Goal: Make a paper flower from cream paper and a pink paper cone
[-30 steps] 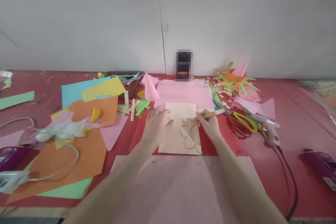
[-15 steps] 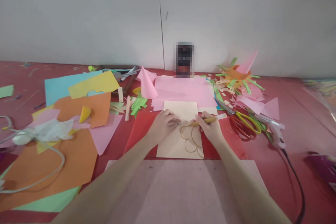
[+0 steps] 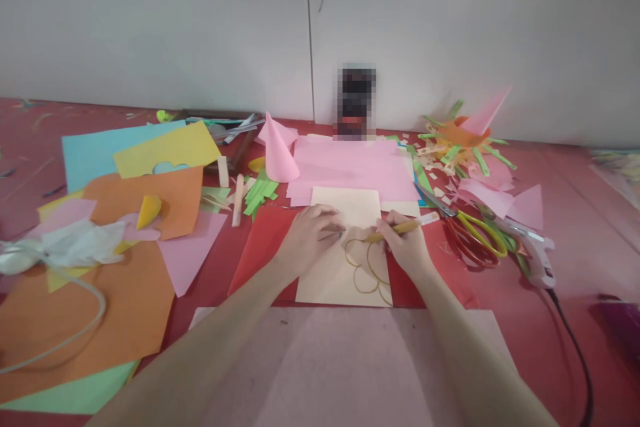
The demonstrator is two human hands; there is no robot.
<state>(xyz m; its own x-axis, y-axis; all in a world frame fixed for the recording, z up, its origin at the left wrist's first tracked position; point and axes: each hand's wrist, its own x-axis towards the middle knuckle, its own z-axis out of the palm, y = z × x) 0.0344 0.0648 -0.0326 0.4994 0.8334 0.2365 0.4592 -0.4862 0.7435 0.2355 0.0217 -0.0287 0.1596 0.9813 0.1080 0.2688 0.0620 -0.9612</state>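
Note:
A cream sheet of paper [image 3: 325, 280] lies over red paper [image 3: 263, 247] in front of me. Gold curved outlines, like petals, run across its right half. My right hand [image 3: 406, 240] is closed round a gold marker [image 3: 404, 227] with a whitish end; its tip meets the sheet at the upper end of an outline. Across the sheet's left side rests my left hand [image 3: 313, 235], fingers apart and pressing the paper, holding nothing visible. Just right of my right hand are scissors [image 3: 477, 233] with yellow and red handles.
Pink sheets [image 3: 350, 170] and a pink paper cone [image 3: 280, 157] stand beyond the work. A glue gun [image 3: 540, 260] with a black cord lies at right, near an orange-green paper piece [image 3: 463, 133]. Coloured paper and a white cable [image 3: 97, 320] cover the left.
The whole view has shifted slightly, with side objects sitting farther outward. Both hands keep nearly the same pose on the sheet, marker tip still at the outline.

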